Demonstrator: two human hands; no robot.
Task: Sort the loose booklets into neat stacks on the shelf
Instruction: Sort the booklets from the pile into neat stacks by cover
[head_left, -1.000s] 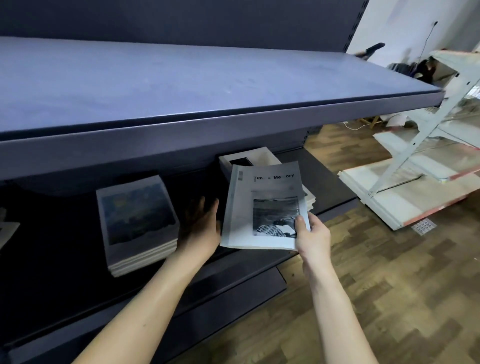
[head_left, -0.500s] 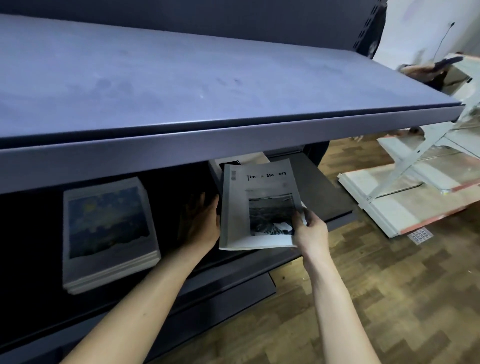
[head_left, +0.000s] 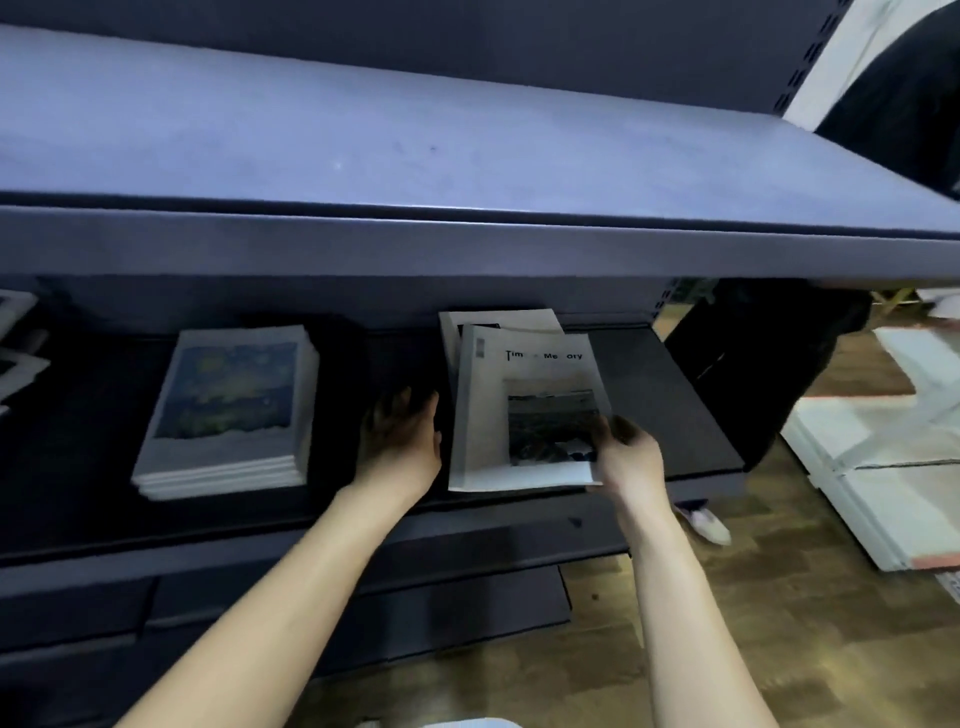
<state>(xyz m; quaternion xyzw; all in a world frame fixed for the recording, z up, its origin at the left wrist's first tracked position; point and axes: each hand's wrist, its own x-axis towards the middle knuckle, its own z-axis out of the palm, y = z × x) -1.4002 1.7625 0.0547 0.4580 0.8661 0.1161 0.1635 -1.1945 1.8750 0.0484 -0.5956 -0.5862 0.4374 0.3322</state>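
A dark lower shelf (head_left: 670, 395) is seen beneath a wide grey upper shelf (head_left: 467, 156). On the lower shelf a tidy stack of booklets (head_left: 228, 410) with a blue painted cover is set at the left, well apart from the hands. Further right, a white booklet (head_left: 524, 410) is held over a second pile (head_left: 501, 321), of which only the far white edge is shown behind it. At the far left edge of the view, the corners of more white booklets (head_left: 18, 338) are glimpsed.

The white booklet is marked at the top with a title in black letters, partly washed out, and a dark landscape photograph is printed on the lower half of its cover. Its spine side is turned to the left, and it lies roughly flat, slightly skewed against the pile below.

The booklet's near right corner is pinched by the right hand (head_left: 628, 457), with the thumb laid on the cover and the fingers curled beneath. The left hand (head_left: 402, 441) is placed just beside the booklet's left edge, its fingers straight and close together, pointing into the shelf; whether the edge is touched cannot be told.

A wood-patterned floor (head_left: 727, 623) and white panels (head_left: 883, 467) are seen at the right.
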